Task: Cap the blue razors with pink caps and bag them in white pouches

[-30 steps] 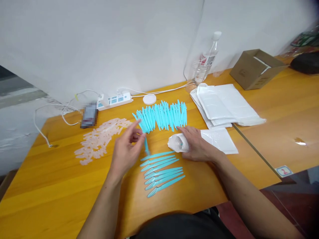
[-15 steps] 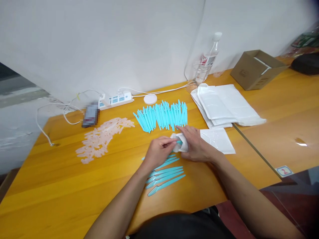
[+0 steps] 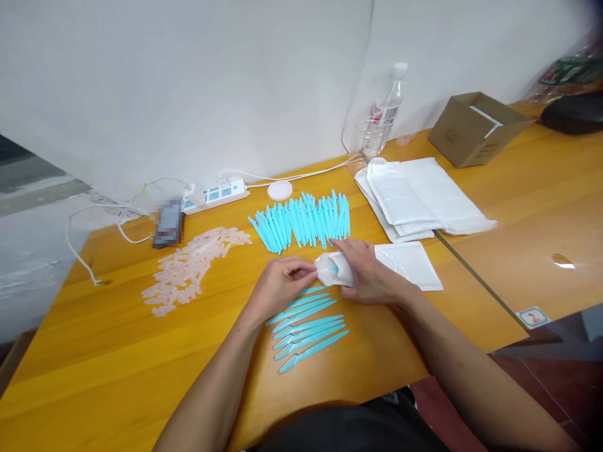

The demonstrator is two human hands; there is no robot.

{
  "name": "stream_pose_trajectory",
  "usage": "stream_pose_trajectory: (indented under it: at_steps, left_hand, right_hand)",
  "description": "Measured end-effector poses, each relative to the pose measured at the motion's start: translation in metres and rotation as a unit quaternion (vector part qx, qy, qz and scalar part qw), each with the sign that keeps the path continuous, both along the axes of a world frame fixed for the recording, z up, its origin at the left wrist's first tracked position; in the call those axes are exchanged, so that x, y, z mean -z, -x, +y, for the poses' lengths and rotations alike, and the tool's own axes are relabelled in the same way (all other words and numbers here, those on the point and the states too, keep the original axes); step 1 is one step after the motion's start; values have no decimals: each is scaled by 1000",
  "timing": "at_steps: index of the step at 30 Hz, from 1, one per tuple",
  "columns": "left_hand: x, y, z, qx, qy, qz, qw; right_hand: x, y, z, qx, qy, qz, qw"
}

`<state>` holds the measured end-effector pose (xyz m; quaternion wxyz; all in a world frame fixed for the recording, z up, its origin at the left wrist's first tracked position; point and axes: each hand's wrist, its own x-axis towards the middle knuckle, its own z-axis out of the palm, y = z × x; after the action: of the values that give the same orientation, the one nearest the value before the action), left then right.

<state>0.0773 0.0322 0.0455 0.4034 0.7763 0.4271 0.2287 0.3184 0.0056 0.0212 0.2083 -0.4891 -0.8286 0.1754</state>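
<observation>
My right hand (image 3: 370, 273) grips a white padded envelope (image 3: 412, 263) near its mouth, which gapes to the left. Part of a turquoise stick shows inside the opening. At the envelope's flap, my left hand (image 3: 285, 282) pinches the edge between thumb and fingertips. Just below the hands, several turquoise eyebrow razors (image 3: 313, 348) lie side by side in a slanting row, a few partly covered by my left hand. Beyond the hands is a dense pile of similar turquoise razors (image 3: 304, 220).
Pale translucent pink pieces (image 3: 188, 270) lie heaped at left, near a pixelated dark device (image 3: 168, 224) and a power strip (image 3: 217, 196). A round white lid (image 3: 279, 190), a bottle (image 3: 389, 113), stacked white envelopes (image 3: 424, 194) and a cardboard box (image 3: 471, 132) stand along the back.
My left hand has drawn back from inside the envelope to its flap edge, leaving the turquoise stick in the opening. The right hand keeps its grip. The view has shifted slightly.
</observation>
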Motion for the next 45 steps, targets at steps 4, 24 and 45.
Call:
stream_pose_trajectory:
  at_steps: [4,24,45]
  left_hand:
    - [-3,9,-4,28,-57,173,983]
    - [-6,20,-12,-264,65,-247,930]
    - [26,-34,-2,5,69,-69,995]
  right_hand:
    - [0,-1,0,0,7,-1,1000]
    - [6,2,2,2,18,2,1000]
    - [8,9,1,10,-2,31,999]
